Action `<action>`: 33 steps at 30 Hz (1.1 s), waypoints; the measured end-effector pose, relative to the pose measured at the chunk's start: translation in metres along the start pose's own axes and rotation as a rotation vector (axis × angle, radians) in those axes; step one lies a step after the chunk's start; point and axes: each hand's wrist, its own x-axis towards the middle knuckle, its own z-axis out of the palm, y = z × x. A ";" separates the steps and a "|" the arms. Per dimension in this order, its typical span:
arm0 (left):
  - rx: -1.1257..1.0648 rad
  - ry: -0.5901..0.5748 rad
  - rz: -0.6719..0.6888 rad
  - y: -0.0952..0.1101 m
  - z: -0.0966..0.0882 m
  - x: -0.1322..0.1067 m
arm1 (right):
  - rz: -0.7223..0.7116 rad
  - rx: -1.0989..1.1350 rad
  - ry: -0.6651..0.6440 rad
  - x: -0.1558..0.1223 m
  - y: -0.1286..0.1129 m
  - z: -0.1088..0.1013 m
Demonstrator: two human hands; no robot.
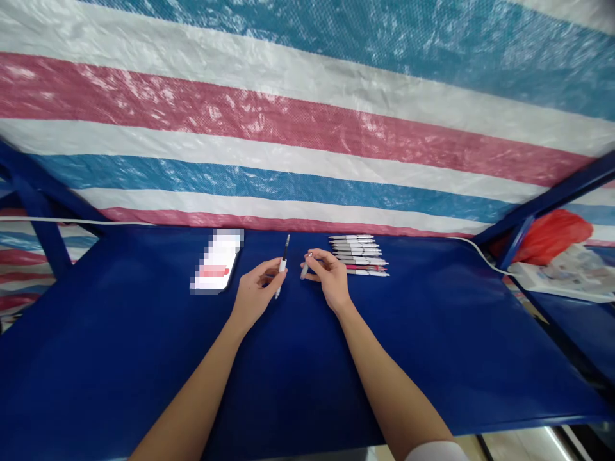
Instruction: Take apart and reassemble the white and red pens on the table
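Between the thumb and fingers of my left hand (257, 288) is a white pen body (282, 265), tilted slightly, with its dark refill (287, 246) sticking out of the top. My right hand (329, 275) pinches a short grey pen barrel piece (305, 267), held apart from the pen body. Just right of that hand, several white and grey pens (358, 246) lie side by side in a row, tips to the left. Among them is one red pen (368, 267). My right fingers partly cover the nearest pens' ends.
A phone (218, 262) with a blurred-out screen lies left of my hands on the blue tabletop (288, 371). Striped plastic sheeting (288, 128) hangs behind. Blue frame bars (36, 211) stand at both sides. A red plastic bag (552, 237) and a white cable (480, 253) are at the right.
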 end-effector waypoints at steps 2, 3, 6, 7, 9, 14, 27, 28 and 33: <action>0.054 -0.010 0.034 0.000 0.000 -0.001 | -0.009 0.007 0.020 0.001 -0.003 0.001; 0.080 -0.021 0.053 0.001 0.000 -0.001 | -0.023 0.016 0.034 0.001 -0.005 0.002; 0.152 -0.063 0.119 0.003 0.000 -0.002 | -0.085 0.057 0.084 0.004 -0.015 0.005; 0.177 -0.074 0.143 0.004 -0.001 -0.002 | -0.103 0.069 0.098 0.006 -0.018 0.006; 0.240 -0.090 0.192 0.005 -0.001 -0.002 | -0.134 0.092 0.129 0.009 -0.024 0.008; 0.344 -0.112 0.278 0.005 -0.001 -0.004 | -0.224 0.130 0.199 0.014 -0.030 0.011; 0.330 -0.126 0.333 0.004 0.000 -0.004 | -0.250 0.136 0.230 0.014 -0.029 0.013; 0.327 -0.128 0.335 0.004 0.001 -0.004 | -0.243 0.126 0.220 0.014 -0.028 0.013; 0.322 -0.139 0.322 0.006 0.002 -0.005 | -0.195 0.118 0.195 0.013 -0.023 0.012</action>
